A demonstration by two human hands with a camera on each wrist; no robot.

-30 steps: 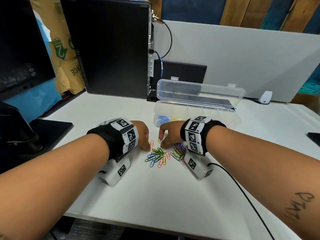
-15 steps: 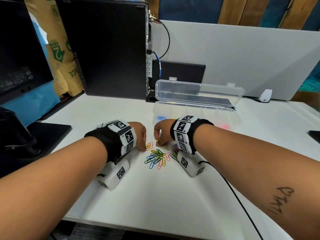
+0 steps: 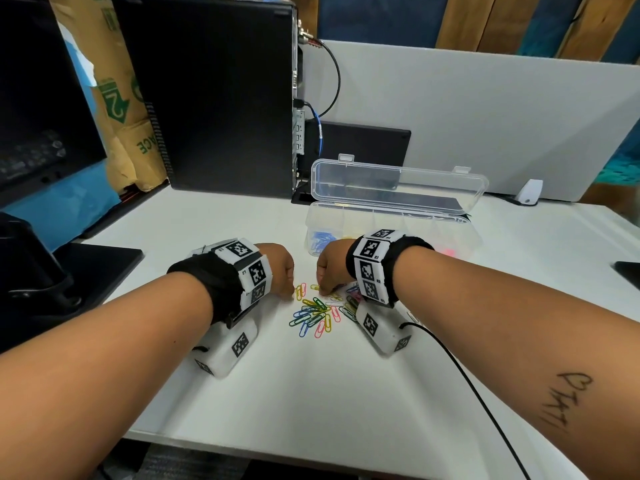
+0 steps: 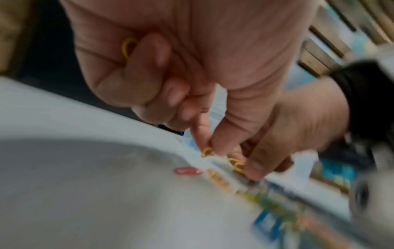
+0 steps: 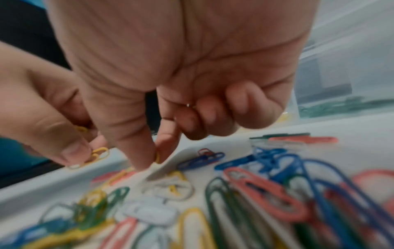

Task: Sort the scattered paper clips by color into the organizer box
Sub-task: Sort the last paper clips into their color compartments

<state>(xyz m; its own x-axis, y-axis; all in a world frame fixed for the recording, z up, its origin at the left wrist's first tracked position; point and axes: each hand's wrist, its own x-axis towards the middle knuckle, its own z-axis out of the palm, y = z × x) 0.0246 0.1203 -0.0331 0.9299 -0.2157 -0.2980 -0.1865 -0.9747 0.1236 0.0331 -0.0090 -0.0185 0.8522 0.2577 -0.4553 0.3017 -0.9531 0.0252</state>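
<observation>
Loose paper clips (image 3: 313,315) in several colours lie heaped on the white table between my hands. My left hand (image 3: 290,295) rests at the heap's far left. Its fingers are curled over a yellow clip (image 4: 127,47) in the palm, and thumb and forefinger pinch another yellow clip (image 4: 208,152). My right hand (image 3: 323,291) is at the heap's far side, close to the left one. Its thumb and forefinger pinch a yellow clip (image 5: 157,157) just off the table. The clear organizer box (image 3: 460,233) stands behind the hands with its lid up; blue clips (image 3: 320,239) fill its left compartment.
A black computer tower (image 3: 214,98) and a grey partition (image 3: 485,126) close off the back. A dark monitor (image 3: 38,109) and its base (image 3: 86,265) stand at the left. A black cable (image 3: 478,403) runs from my right wrist toward the near table edge.
My right hand has shifted a little to the left along the far side of the heap, closer to my left hand. The left hand has hardly moved.
</observation>
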